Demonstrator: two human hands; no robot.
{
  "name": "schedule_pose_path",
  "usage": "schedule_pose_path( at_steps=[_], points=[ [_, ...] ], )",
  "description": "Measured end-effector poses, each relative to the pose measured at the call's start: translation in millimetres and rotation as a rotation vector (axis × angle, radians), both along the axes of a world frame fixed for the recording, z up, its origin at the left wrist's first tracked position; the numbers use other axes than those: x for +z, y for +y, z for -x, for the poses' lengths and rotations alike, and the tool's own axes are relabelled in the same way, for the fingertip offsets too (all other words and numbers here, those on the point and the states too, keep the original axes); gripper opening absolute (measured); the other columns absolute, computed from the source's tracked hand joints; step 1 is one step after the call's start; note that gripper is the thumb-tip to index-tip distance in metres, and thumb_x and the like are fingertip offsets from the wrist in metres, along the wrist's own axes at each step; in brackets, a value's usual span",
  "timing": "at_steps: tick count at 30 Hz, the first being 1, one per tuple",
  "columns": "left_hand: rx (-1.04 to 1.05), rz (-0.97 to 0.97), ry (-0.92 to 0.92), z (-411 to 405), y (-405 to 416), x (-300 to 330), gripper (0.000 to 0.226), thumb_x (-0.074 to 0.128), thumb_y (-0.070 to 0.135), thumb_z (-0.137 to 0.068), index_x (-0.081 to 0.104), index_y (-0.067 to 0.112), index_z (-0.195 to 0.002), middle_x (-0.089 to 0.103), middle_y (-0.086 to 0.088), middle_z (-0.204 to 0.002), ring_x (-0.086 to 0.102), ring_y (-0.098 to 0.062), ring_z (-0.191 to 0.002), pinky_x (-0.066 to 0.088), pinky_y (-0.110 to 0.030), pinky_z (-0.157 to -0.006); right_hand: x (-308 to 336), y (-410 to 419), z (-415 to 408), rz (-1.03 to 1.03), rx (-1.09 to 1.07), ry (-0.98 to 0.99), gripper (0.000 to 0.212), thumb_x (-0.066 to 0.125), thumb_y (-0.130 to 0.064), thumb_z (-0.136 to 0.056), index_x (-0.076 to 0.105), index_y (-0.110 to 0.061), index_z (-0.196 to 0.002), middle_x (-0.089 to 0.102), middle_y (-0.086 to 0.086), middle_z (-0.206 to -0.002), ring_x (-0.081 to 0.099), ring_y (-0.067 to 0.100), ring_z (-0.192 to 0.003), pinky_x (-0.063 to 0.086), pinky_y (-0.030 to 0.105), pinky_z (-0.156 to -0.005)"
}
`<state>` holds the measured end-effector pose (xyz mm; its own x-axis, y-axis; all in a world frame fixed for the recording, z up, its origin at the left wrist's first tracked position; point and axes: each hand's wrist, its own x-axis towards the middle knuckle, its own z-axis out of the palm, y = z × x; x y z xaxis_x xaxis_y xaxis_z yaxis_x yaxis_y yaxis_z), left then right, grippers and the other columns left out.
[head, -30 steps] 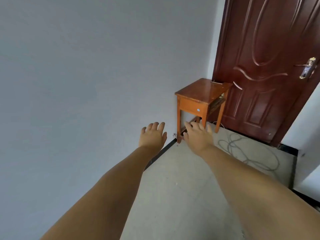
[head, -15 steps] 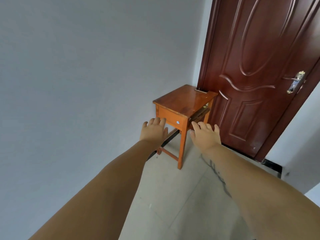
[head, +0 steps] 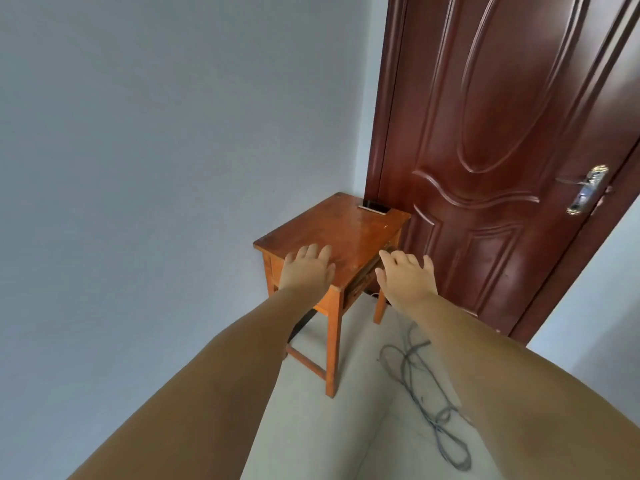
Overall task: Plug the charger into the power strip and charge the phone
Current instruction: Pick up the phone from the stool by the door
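A dark phone (head: 374, 206) lies flat at the far edge of a small orange-brown wooden table (head: 360, 233) in the corner. My left hand (head: 306, 268) hovers over the table's near left corner, fingers spread, holding nothing. My right hand (head: 408, 277) is stretched out beside the table's right side, also empty with fingers apart. A grey cable (head: 426, 386) lies in loose loops on the floor under my right forearm. No charger or power strip is visible.
A dark red-brown door (head: 491, 140) with a metal handle (head: 586, 190) stands shut right behind the table. A pale wall (head: 156, 150) runs along the left. The floor (head: 322, 427) is light-coloured tile.
The view has moved closer to the table and both hands have advanced. My left hand is now over the tabletop; the floor cable shows again.
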<state>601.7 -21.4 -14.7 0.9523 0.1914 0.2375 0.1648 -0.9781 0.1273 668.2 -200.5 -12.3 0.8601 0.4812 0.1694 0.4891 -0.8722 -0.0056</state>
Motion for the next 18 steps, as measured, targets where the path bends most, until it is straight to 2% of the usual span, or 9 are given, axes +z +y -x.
schedule_pose_path(
  at_steps=[6, 11, 18],
  points=[
    [-0.022, -0.001, 0.031, -133, 22, 4, 0.042, 0.029, 0.031, -0.099, 0.032, 0.016, -0.139, 0.042, -0.010, -0.143, 0.033, -0.029, -0.134, 0.028, -0.047, -0.110, 5, 15, -129, -0.010, -0.030, 0.019, 0.047, 0.028, -0.036, -0.099, 0.030, -0.019, -0.143, 0.049, 0.005, -0.139, 0.044, 0.026, -0.128, 0.023, 0.055, -0.111],
    [-0.065, -0.024, 0.053, -235, 22, -20, 0.044, 0.031, 0.032, -0.099, 0.031, 0.016, -0.140, 0.042, -0.010, -0.144, 0.034, -0.029, -0.134, 0.027, -0.046, -0.110, -14, 16, -236, 0.015, -0.032, 0.032, 0.047, 0.028, -0.037, -0.098, 0.030, -0.020, -0.143, 0.049, 0.006, -0.138, 0.045, 0.026, -0.127, 0.024, 0.054, -0.110],
    [0.108, 0.096, 0.128, -379, 33, -52, 0.046, 0.035, 0.034, -0.098, 0.030, 0.019, -0.141, 0.038, -0.009, -0.148, 0.031, -0.030, -0.137, 0.024, -0.047, -0.113, -31, 31, -407, 0.054, 0.059, 0.050, 0.048, 0.029, -0.038, -0.098, 0.031, -0.019, -0.142, 0.048, 0.007, -0.141, 0.042, 0.025, -0.131, 0.024, 0.054, -0.110]
  ],
)
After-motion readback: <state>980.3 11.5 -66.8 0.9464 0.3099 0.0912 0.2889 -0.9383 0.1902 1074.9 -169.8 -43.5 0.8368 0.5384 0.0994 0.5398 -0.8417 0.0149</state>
